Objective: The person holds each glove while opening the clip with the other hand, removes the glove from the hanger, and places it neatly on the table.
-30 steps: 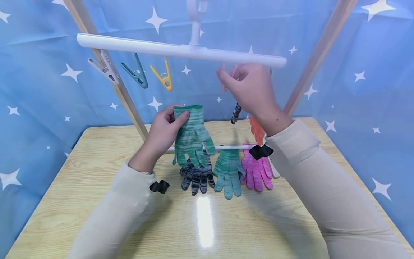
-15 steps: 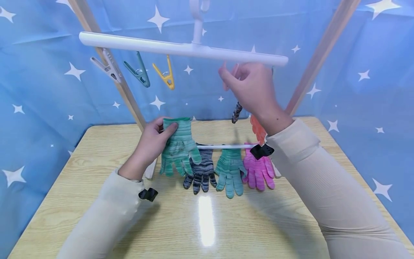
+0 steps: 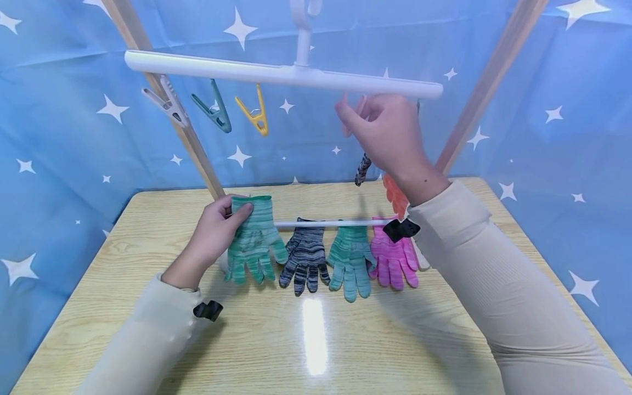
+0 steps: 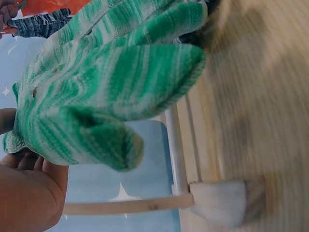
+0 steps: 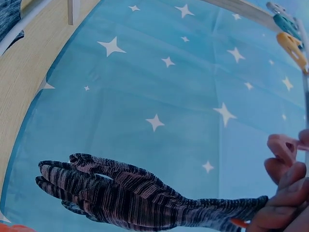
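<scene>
My left hand (image 3: 212, 227) pinches the cuff of a green striped knit glove (image 3: 254, 236), thumb in front; the glove's fingers hang down near the left end of a low white rod (image 3: 336, 223). Up at the white hanger bar (image 3: 217, 67), my right hand (image 3: 387, 129) pinches a pink clothespin (image 5: 281, 147). A black-and-grey striped glove (image 5: 130, 198) hangs at the right fingers, its cuff end partly hidden by them; a bit of orange shows at that cuff. An orange glove (image 3: 395, 195) hangs behind the right wrist, mostly covered.
White, green (image 3: 214, 112) and yellow (image 3: 254, 112) clothespins hang from the bar's left half. Along the low rod lie a black striped glove (image 3: 306, 258), a teal glove (image 3: 350, 260) and a pink glove (image 3: 392, 255). Wooden posts (image 3: 494, 77) flank the wooden table (image 3: 395, 351).
My left hand has carried the green glove left and downward, away from in front of the black glove on the rod. The right hand stays at the pink clothespin.
</scene>
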